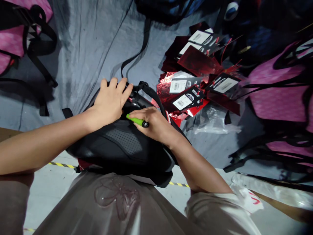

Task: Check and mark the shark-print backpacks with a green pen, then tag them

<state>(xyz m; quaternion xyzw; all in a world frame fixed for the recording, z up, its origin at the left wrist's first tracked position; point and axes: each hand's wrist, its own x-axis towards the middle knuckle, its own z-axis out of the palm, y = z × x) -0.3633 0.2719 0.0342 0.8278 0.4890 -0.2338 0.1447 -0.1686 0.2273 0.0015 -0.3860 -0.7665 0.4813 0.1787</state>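
Observation:
A black backpack (122, 143) lies against my body at the table's near edge, with a grey perforated pad on the side toward me. My left hand (111, 99) rests on its upper part, fingers spread. In my right hand (154, 122) is a slim bright-green tool (135, 120) with a black end, gripped low over the backpack. Its tip is hidden at the dark fabric, so I cannot tell its exact kind. A black strap loop (146, 88) stands up just beyond my hands.
Red tags with black-and-white labels (188, 99) are heaped at the right, beside a clear plastic bag (215, 119). Pink backpacks (278, 91) with black straps lie at both sides. A dark bag (168, 9) sits at the back on the grey cloth (80, 42).

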